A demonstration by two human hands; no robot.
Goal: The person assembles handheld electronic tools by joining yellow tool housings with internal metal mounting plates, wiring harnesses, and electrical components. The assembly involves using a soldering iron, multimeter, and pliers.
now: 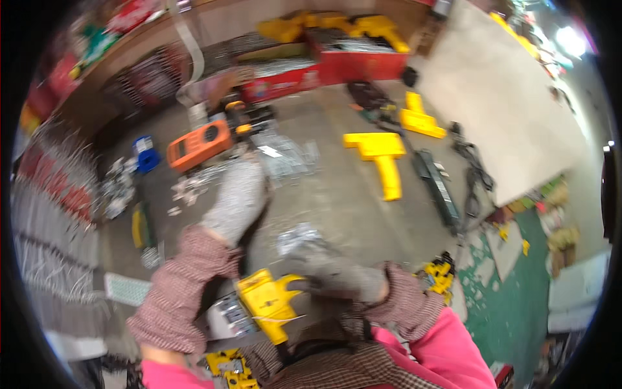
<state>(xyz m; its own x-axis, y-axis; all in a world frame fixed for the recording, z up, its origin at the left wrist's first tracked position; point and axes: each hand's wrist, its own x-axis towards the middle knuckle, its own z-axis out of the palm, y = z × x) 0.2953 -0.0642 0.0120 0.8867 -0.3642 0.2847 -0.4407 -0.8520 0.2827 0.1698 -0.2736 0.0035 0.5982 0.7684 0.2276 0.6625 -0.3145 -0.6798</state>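
Observation:
My left hand (242,188), in a grey knit glove, stretches over the table toward an orange multimeter (199,144) and a black-and-yellow power tool (238,118). Small clear plastic pieces (285,155) lie beside its fingers, which are smeared by motion. Near the table's front edge my right hand (334,272), gloved in grey too, has dark fingertips against a yellow pistol-shaped plastic housing (267,299). The housing is tilted, with a thin pale wire across it. Just beyond the right hand sits a shiny, crumpled-looking clear piece (299,238).
Another yellow pistol-shaped housing (382,155) and a yellow part (420,118) lie at the right, near a long dark tool (437,188) and a black cable (476,172). Red boxes (366,67) stand at the back. A blue spool (146,155) and yellow-handled pliers (141,227) are left.

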